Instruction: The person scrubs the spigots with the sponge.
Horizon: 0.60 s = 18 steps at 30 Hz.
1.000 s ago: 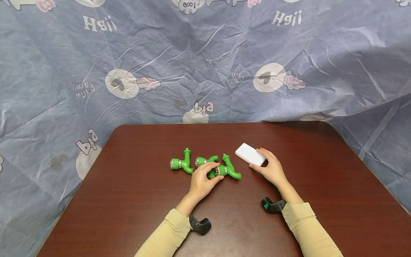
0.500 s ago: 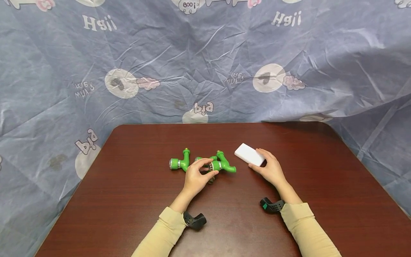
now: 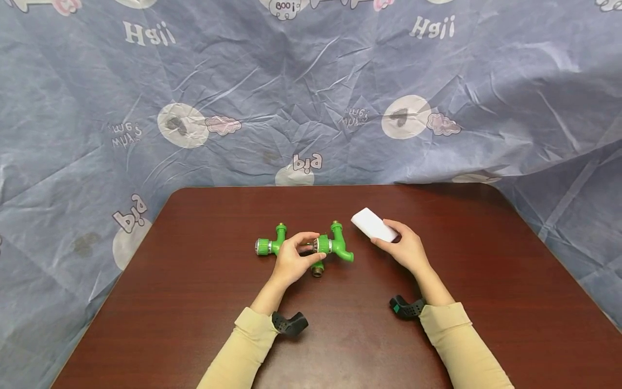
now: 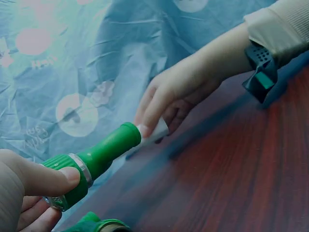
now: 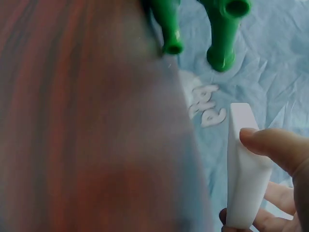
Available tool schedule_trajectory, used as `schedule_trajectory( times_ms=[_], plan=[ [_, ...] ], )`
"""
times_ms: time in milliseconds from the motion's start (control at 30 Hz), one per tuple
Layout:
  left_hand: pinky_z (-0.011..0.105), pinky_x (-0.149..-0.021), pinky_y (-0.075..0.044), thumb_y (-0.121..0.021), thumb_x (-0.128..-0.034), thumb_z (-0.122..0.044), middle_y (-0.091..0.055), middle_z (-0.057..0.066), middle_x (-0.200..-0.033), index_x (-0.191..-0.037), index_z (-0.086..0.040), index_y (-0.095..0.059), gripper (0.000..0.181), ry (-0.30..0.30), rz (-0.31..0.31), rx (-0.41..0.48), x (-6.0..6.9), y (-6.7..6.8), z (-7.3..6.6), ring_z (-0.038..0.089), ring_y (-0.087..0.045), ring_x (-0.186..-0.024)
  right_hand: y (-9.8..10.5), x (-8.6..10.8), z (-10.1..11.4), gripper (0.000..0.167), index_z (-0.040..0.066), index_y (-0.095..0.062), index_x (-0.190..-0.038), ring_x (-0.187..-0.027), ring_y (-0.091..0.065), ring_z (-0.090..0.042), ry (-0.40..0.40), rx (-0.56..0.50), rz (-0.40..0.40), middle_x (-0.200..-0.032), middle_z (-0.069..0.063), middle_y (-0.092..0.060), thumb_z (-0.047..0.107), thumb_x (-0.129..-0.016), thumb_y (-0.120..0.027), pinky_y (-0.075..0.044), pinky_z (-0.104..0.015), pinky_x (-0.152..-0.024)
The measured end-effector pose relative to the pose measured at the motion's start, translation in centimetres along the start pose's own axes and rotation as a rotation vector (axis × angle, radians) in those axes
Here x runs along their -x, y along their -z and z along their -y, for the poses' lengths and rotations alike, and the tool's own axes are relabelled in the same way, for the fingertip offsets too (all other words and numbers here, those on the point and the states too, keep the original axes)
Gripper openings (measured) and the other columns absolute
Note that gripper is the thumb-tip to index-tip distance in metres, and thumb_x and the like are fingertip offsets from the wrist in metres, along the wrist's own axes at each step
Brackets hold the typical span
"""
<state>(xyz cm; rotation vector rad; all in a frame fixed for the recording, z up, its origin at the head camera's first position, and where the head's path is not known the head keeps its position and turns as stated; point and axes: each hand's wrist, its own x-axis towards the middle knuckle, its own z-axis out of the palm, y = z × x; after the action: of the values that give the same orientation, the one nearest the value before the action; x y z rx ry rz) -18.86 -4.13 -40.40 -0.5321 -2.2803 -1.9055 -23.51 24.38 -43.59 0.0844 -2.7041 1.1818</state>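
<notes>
My left hand (image 3: 290,260) pinches the ribbed knob of a green faucet (image 3: 338,246) between thumb and fingers. In the left wrist view this faucet (image 4: 108,151) is raised above the table, its body pointing away from the hand. Beneath that hand lies a second green faucet (image 3: 317,269), mostly hidden, its brass threaded end showing. A third green faucet (image 3: 279,237) rests to the left, partly covered by the hand. My right hand (image 3: 405,246) grips a white rectangular block (image 3: 373,225) by its near end. The right wrist view shows the thumb on the block's (image 5: 248,179) face.
Everything is over a dark red-brown wooden table (image 3: 369,335) with rounded far corners. Behind it hangs a blue-grey printed cloth (image 3: 272,97). Both wrists wear black bands, the left band (image 3: 290,324) and the right band (image 3: 407,308), above the tabletop.
My left hand has shifted left and a little away from me, carrying the faucet. My right hand has moved slightly left and up with the white block.
</notes>
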Motion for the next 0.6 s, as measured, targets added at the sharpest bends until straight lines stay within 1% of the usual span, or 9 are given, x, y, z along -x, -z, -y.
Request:
schedule_trajectory(
  times_ms=[100, 300, 400, 500, 600],
  plan=[
    [0.052, -0.087, -0.048, -0.073, -0.0738, 0.009, -0.061, 0.028, -0.111, -0.11, 0.011, -0.06, 0.038, -0.009, 0.005, 0.009, -0.2, 0.2, 0.3, 0.043, -0.059, -0.099, 0.0, -0.1, 1.3, 0.064, 0.006, -0.054, -0.131, -0.11, -0.05, -0.03, 0.026, -0.034, 0.008, -0.13, -0.016, -0.053, 0.034, -0.077, -0.077, -0.043, -0.043, -0.086],
    [0.05, -0.09, -0.047, -0.072, -0.0739, 0.011, -0.06, 0.029, -0.111, -0.113, 0.013, -0.058, 0.042, -0.046, 0.027, 0.068, -0.6, 0.9, 0.7, 0.042, -0.058, -0.103, 0.3, 0.2, 3.5, 0.058, 0.009, -0.056, -0.129, -0.09, -0.054, -0.024, 0.081, -0.096, 0.049, -0.121, -0.013, -0.058, 0.031, -0.079, -0.076, -0.046, -0.031, -0.07],
    [0.05, -0.092, -0.047, -0.072, -0.0744, 0.012, -0.06, 0.03, -0.112, -0.114, 0.014, -0.058, 0.042, -0.053, 0.027, 0.099, -0.7, 1.4, 0.9, 0.042, -0.057, -0.106, 0.7, 0.5, 4.3, 0.055, 0.012, -0.057, -0.128, -0.085, -0.055, -0.023, 0.107, -0.129, 0.065, -0.118, -0.011, -0.06, 0.031, -0.08, -0.075, -0.046, -0.025, -0.064],
    [0.048, -0.092, -0.047, -0.072, -0.0742, 0.012, -0.06, 0.029, -0.113, -0.114, 0.014, -0.058, 0.042, -0.068, 0.014, 0.12, -0.7, 1.8, 1.0, 0.041, -0.057, -0.107, 1.1, 1.0, 5.0, 0.052, 0.014, -0.059, -0.127, -0.088, -0.056, -0.021, 0.148, -0.159, 0.06, -0.12, -0.008, -0.06, 0.029, -0.08, -0.075, -0.047, -0.023, -0.066],
    [0.047, -0.091, -0.048, -0.072, -0.0737, 0.013, -0.06, 0.029, -0.113, -0.114, 0.014, -0.059, 0.042, -0.083, -0.005, 0.141, -0.6, 2.2, 0.7, 0.041, -0.057, -0.106, 1.4, 1.4, 5.6, 0.048, 0.014, -0.061, -0.124, -0.094, -0.055, -0.017, 0.221, -0.176, 0.046, -0.119, -0.005, -0.06, 0.024, -0.08, -0.076, -0.047, -0.022, -0.072]
  ],
)
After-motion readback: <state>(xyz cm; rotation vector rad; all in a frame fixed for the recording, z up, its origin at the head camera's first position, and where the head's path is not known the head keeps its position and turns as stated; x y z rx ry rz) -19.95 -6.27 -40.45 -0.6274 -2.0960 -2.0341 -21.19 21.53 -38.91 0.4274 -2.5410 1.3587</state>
